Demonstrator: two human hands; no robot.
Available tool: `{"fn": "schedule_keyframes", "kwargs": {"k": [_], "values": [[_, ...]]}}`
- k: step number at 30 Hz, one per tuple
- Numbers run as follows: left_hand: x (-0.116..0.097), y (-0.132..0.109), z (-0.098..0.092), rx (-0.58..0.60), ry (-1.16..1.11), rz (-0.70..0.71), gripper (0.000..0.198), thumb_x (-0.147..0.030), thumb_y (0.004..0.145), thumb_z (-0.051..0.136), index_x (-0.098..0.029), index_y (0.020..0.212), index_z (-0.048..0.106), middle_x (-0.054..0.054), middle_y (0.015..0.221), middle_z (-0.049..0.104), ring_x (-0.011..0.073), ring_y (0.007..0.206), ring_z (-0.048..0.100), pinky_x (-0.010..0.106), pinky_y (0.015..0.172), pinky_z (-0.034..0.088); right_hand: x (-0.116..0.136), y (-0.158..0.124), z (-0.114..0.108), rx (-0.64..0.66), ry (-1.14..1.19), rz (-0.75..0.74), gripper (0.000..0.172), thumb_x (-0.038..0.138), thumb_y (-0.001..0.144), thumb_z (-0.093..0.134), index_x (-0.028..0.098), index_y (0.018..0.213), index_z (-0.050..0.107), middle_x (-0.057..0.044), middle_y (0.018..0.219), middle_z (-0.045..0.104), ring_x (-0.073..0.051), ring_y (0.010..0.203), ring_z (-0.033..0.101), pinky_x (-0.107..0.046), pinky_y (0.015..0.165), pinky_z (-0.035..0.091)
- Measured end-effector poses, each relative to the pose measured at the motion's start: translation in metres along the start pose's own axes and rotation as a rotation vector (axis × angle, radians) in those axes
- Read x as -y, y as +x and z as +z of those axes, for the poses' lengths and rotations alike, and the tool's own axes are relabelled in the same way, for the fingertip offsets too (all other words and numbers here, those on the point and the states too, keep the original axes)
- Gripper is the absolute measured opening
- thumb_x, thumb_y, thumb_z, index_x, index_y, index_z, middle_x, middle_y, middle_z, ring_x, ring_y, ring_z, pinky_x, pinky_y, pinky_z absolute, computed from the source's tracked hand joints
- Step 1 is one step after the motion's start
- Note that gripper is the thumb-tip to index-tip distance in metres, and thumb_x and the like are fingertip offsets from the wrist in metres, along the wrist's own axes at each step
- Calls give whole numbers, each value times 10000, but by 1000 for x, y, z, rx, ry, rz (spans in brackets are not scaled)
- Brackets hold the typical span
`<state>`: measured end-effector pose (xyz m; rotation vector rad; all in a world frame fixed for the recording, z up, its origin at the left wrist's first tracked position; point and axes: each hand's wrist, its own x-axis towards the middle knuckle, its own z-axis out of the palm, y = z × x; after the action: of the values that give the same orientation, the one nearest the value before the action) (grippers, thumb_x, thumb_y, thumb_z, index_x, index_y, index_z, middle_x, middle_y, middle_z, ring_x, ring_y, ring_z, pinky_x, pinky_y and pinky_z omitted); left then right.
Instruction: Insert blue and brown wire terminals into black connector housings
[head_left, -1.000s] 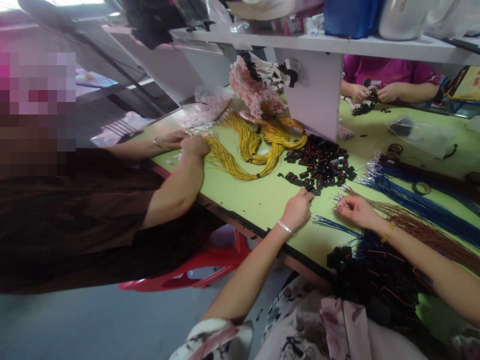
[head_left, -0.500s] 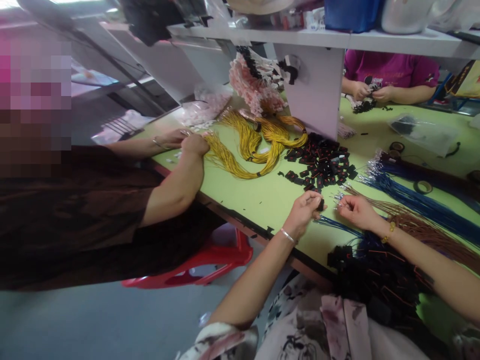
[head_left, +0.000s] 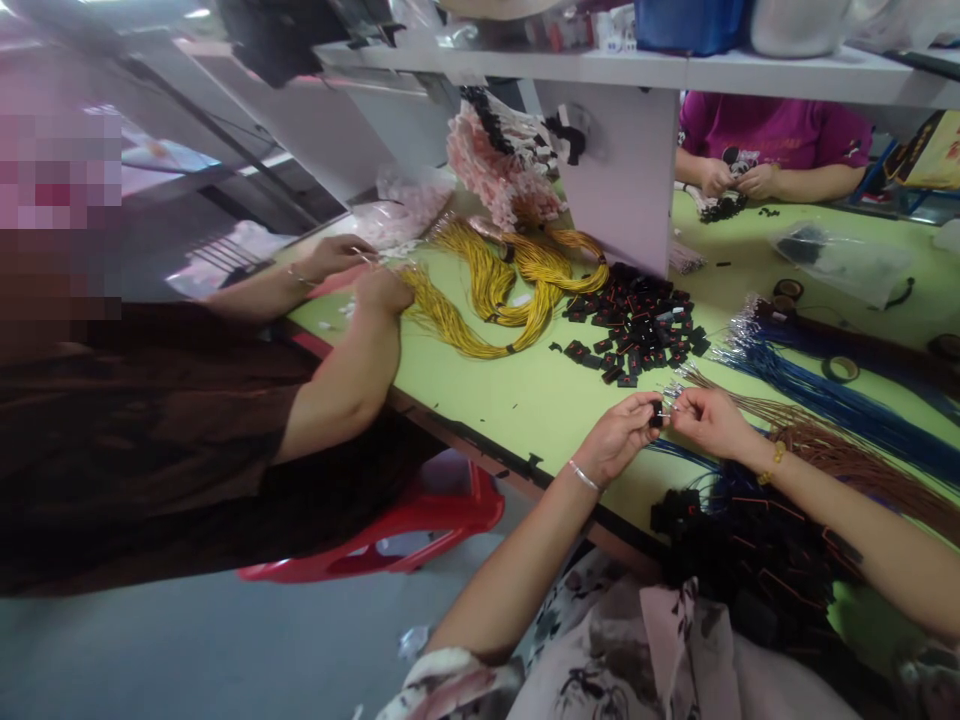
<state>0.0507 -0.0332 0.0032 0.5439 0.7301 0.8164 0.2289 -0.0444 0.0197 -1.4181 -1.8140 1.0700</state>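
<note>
My left hand (head_left: pixel 621 436) is closed on a small black plastic connector housing (head_left: pixel 657 414), held between thumb and fingers. My right hand (head_left: pixel 706 420) pinches a thin wire whose metal-tipped end (head_left: pixel 668 407) is right at the housing; I cannot tell whether the tip is inside it. Blue wires (head_left: pixel 679 453) lie below both hands, and a bundle of brown wires (head_left: pixel 817 455) runs out under my right forearm. Beyond my hands is a pile of black housings (head_left: pixel 637 325) with orange-red marks. Near my lap sits a dark heap of similar parts with wires (head_left: pixel 757 560).
To the left, a co-worker's hands (head_left: pixel 382 290) are at yellow wire bundles (head_left: pixel 517 320). Across the green table (head_left: pixel 480 385), another person's hands (head_left: pixel 739 180) hold small parts. Blue wires (head_left: pixel 847 400) and tape rolls (head_left: pixel 840 369) lie right. A shelf (head_left: pixel 615 72) spans above.
My left hand has moved right with the black housing, bringing it up against the wire end in my right hand. The view has shifted slightly. The left co-worker's far hand has lifted a little.
</note>
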Motion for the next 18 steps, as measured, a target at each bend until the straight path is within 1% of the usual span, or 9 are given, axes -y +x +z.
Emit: {"fn": "schedule_keyframes", "kwargs": {"k": [6,11,14,18], "values": [[0,-1,1,3,13,11,251,-185,709,725,-135,935,629,29,800,635,89,703,602,185,633,477,5,-2,0,-30,-98,-12,127,259,723,541,167,636,539,43,528,488,-79,500,370,-207,493,281],[9,-1,4,-72,91,55,306,-235,659,765,-134,912,627,10,769,623,74,660,576,200,651,483,5,-2,4,-37,-151,-38,152,268,734,550,170,621,521,38,532,481,-83,512,378,-211,495,268],[16,-1,6,-121,111,83,320,-265,646,771,-132,896,622,10,758,617,84,666,580,208,641,488,3,-2,4,-7,-172,-67,183,277,756,550,169,613,511,37,539,477,-82,516,380,-209,496,269],[19,-1,7,-181,113,104,337,-275,628,779,-122,883,621,26,778,620,95,676,587,217,628,491,2,-2,4,42,-164,-79,153,262,793,516,164,683,555,39,553,496,-81,510,392,-204,491,275]]}}
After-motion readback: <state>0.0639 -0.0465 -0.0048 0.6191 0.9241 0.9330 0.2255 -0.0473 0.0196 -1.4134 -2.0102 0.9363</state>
